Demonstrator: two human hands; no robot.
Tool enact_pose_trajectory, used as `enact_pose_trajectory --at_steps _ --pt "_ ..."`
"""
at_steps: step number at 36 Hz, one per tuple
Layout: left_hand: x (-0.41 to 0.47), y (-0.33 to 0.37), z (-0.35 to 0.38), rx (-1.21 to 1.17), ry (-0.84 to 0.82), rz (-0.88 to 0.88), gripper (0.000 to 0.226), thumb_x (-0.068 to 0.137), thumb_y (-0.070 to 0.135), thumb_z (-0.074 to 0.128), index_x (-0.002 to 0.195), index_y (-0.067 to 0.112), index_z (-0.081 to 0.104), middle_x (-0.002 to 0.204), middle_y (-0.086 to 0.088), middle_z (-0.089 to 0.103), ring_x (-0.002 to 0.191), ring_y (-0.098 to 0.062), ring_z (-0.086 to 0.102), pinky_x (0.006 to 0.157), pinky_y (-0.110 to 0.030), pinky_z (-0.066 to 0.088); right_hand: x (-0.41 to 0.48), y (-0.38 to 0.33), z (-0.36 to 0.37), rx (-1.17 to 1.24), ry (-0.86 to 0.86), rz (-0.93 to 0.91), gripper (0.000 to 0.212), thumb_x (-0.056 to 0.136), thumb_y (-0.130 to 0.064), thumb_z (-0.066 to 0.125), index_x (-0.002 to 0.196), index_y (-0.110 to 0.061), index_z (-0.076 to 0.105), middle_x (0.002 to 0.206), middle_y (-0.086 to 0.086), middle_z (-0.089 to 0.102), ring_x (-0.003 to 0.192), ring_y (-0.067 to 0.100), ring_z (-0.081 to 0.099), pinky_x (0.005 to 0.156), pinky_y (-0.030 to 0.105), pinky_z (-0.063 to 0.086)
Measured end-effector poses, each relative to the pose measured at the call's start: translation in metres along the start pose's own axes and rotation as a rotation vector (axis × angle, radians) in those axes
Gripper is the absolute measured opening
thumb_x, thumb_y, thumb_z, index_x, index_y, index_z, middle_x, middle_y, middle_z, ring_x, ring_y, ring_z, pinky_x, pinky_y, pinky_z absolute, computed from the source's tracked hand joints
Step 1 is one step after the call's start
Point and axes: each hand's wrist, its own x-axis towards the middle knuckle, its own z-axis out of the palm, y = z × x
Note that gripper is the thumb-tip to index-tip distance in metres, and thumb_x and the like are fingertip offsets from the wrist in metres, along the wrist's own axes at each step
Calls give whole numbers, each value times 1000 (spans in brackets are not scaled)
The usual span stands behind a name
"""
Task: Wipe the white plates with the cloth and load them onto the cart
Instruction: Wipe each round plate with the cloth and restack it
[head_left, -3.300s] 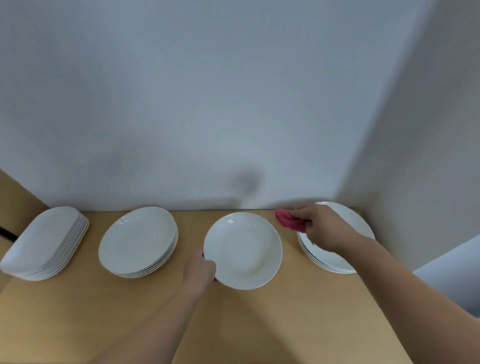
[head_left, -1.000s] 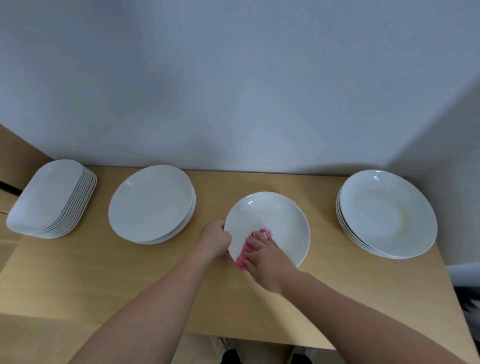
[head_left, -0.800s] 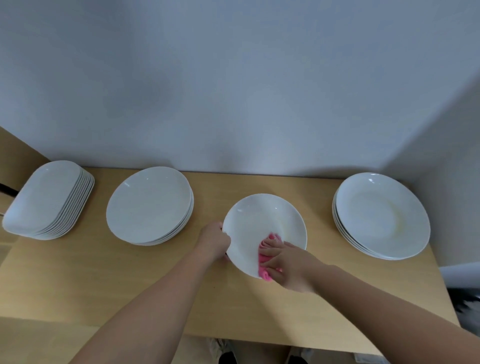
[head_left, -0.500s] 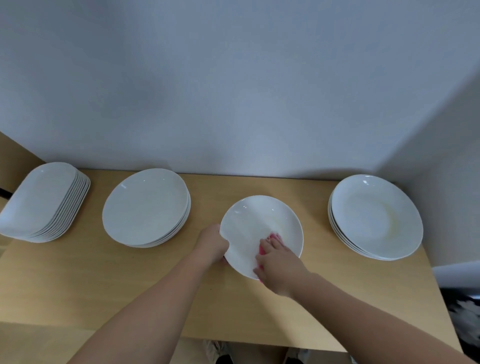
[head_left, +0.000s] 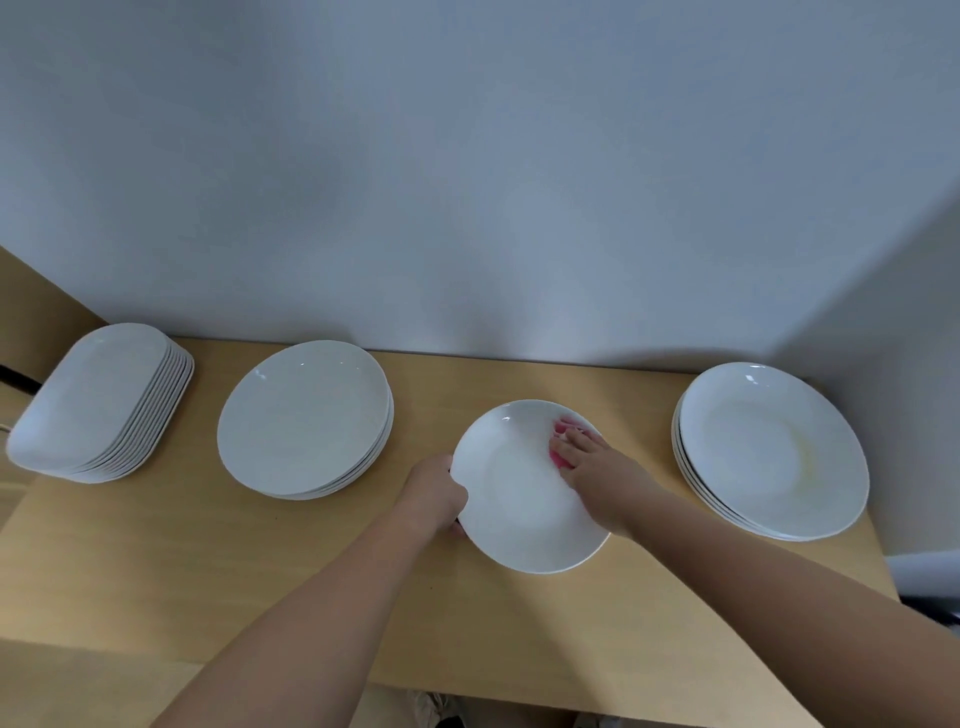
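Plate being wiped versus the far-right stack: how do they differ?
The plate being wiped is single; the right stack holds several plates. The plate is gripped at its rim by the left hand, with the right hand pressing a pink cloth on it; the stack is untouched. The stack's top plate shows a yellowish smear; the wiped plate shows none. Both are white and round.

The plate (head_left: 519, 499) you are wiping looks like glazed white ceramic, smooth and glossy, with soft highlights along its rim. The cloth (head_left: 562, 428) on it is pink fabric, matt and slightly fuzzy (only a small patch shows). Your table (head_left: 208, 571) has a pale wood-grain surface, smooth with a dull sheen. The right stack (head_left: 769, 452) is equally glossy, though a faint yellowish mark dulls its top plate. The wall (head_left: 467, 182) is matt and plain.
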Motion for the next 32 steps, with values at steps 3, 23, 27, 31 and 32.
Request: enact_pose_trajectory --at_steps 3,23,27,31,32 --pt "2 -1 0 -5 -5 3 34 74 -4 40 86 15 65 85 -10 70 70 -31 70 60 -42 61 13 7 -6 6 2 -51 52 102 -12 30 152 -8 18 162 6 8 149 25 0 117 30 -6" --pt "6 -10 3 72 46 56 24 74 8 43 77 18 64 77 -3 67 72 -25 65 58 -32 55 41 -32 -17 379 13 -419 67 78 16 45 135 -17 55 152 -9 36 147 10 12 113 25 13" --pt "1 -11 4 68 83 72 24 79 5 44 72 23 59 69 4 60 58 -13 55 43 -18 40 29 -26 -9 309 55 -389 65 86 4 48 145 -23 43 159 -6 22 149 10 1 119 37 13" --pt "-3 -15 6 80 106 79 23 82 5 44 86 20 61 81 2 63 68 -12 57 48 -17 39 25 -31 -9 149 -33 -305 75 89 -10 50 153 -31 19 162 -9 -5 148 17 -13 121 41 2" --pt "-3 -16 7 85 108 85 24 82 4 44 85 19 61 82 1 63 68 -13 57 50 -19 40 25 -35 -11 121 -50 -303 76 88 -9 50 154 -29 16 162 -7 -6 148 18 -13 121 41 3"
